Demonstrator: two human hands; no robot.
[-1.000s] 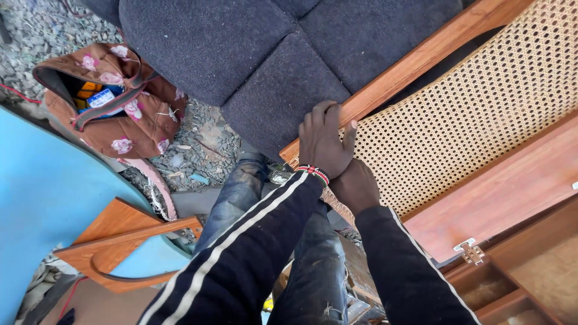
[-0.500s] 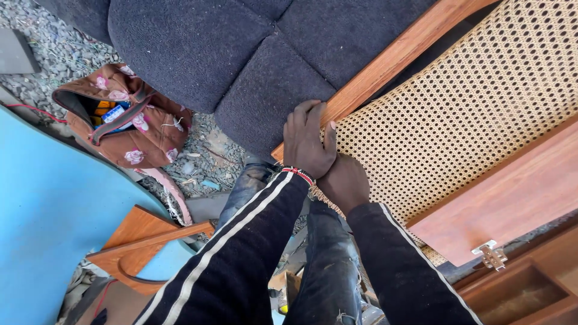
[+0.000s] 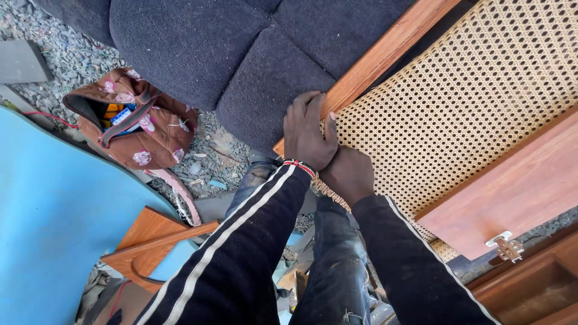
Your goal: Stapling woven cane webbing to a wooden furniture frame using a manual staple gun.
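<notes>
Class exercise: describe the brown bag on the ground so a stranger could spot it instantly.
Start at the big dark cushion at top. Below its left edge, on the grey gravel, lies a brown fabric bag, beside a blue panel. Only it has pink flowers and an open mouth.

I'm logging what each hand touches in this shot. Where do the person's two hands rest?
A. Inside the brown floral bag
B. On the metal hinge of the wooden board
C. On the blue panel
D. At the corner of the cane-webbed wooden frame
D: the left hand grips the wooden rail at the corner of the cane webbing, and the right hand presses just below it at the webbing's frayed edge.
</notes>
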